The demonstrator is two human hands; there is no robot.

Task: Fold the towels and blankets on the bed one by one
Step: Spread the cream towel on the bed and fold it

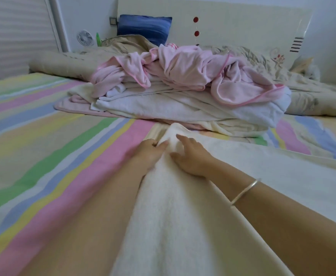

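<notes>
Both arms outstretched; left hand (pixel 149 154) pinches cream towel (pixel 173 206) corner, right hand (pixel 191 156) presses it, fingers straight.

Two hands are counted, one left hand (pixel 149 154) and one right hand (pixel 191 156), and one bracelet (pixel 244 192) is worn on the right wrist. One white towel (pixel 169 206) is spread beneath them. One heap (pixel 183 92) of crumpled pink and white towels and blankets is seen; the pieces in it cannot be counted. One striped sheet (pixel 43 126), one beige quilt (pixel 63 60), one blue pillow (pixel 144 28), one headboard (pixel 242 22), one fan (pixel 85 37) and one green bottle (pixel 98 38) are counted. Two red dots (pixel 196 19) are shown on the headboard, and a third is partly hidden.
</notes>
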